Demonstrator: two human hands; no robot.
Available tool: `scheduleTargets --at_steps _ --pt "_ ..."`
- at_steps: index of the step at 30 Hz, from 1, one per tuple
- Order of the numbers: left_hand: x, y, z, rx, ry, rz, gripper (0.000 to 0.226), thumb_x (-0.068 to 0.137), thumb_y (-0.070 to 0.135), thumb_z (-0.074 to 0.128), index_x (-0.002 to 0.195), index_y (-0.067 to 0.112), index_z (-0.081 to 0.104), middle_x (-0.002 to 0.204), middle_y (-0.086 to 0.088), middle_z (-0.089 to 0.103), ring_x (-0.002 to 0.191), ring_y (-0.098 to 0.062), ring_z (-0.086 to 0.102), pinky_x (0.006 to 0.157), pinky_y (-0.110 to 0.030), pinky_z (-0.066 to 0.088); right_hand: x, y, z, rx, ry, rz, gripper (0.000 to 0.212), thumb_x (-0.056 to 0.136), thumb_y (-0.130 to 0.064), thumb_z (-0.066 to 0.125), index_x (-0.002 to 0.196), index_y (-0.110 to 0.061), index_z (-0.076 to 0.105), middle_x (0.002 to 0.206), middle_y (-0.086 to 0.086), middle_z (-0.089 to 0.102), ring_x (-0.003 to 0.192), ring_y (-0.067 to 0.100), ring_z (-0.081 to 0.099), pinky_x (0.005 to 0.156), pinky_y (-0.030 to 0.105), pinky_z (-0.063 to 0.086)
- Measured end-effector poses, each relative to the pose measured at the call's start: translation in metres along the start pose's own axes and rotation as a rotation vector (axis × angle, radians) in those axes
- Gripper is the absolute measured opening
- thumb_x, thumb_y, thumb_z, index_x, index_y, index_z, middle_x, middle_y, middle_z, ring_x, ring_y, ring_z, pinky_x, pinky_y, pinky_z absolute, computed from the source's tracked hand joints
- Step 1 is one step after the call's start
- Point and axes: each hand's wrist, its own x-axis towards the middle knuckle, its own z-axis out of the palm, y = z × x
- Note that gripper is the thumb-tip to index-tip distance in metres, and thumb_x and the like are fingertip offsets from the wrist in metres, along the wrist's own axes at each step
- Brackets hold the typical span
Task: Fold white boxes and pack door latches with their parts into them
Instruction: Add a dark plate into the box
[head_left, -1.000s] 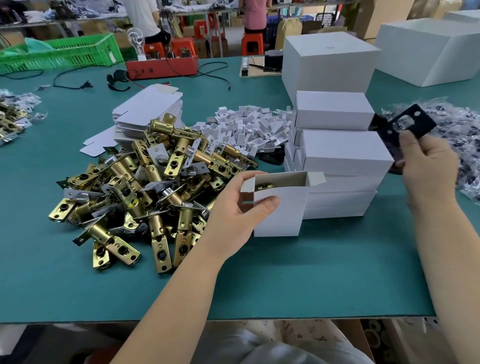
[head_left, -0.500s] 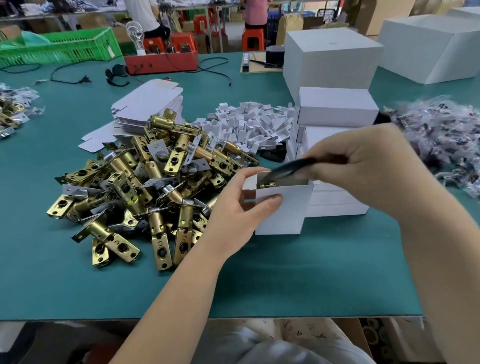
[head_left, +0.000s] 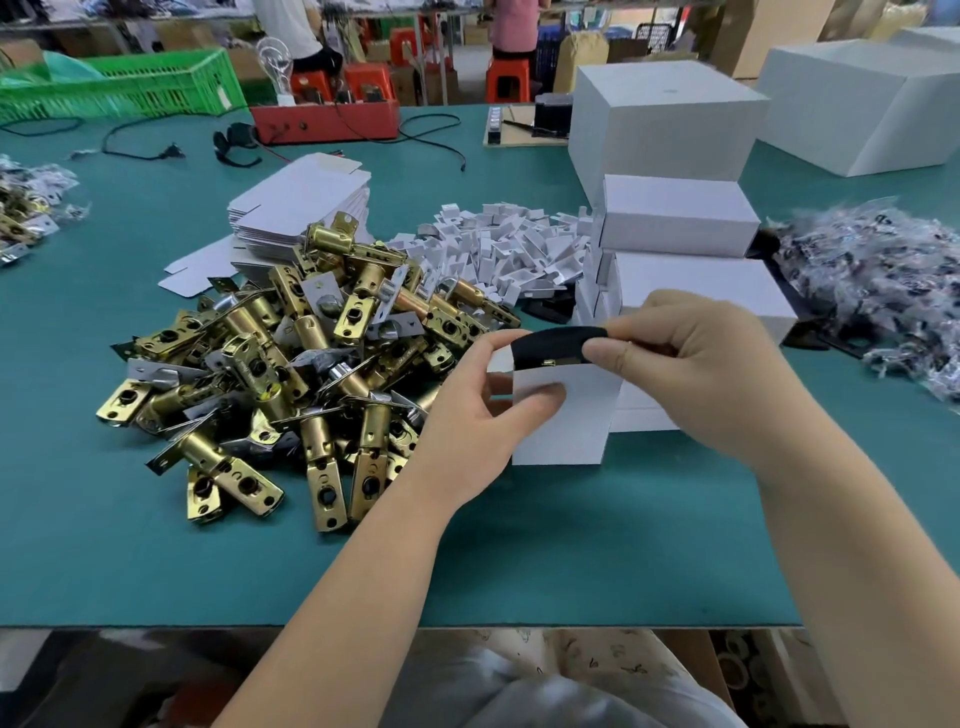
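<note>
A small white box (head_left: 563, 423) stands upright on the green table, its top open. My left hand (head_left: 483, 415) grips its left side, thumb across the front. My right hand (head_left: 696, 374) pinches a black plate (head_left: 558, 345) that lies across the box's opening, partly inside. A bit of brass latch shows in the opening under the plate. A heap of brass door latches (head_left: 291, 374) lies to the left of the box.
Closed white boxes (head_left: 680, 218) are stacked right behind the open one. Flat box blanks (head_left: 301, 208), a pile of small white card inserts (head_left: 509, 244) and bagged parts (head_left: 883, 280) lie further back. The table's front edge (head_left: 363, 621) runs near my body.
My right hand brought the black plate from the right-hand pile over to the box and now presses it into the opening. My left hand kept hold of the box.
</note>
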Motion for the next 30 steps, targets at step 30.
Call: scheduleTargets --at_steps 30 --pt "0.137 0.036 -0.014 1.125 -0.058 -0.033 0.023 0.097 0.015 0.054 0.109 0.012 0.073 0.095 -0.004 0.069 0.076 -0.020 0.064 0.058 -0.026 0.049 -0.028 0.039 0.057 -0.117 0.507 -0.336 0.023 0.086 -0.015 0.068 0.105 -0.003 0.069 0.105 0.015 0.053 0.066 0.013 0.051 0.052 0.035 0.052"
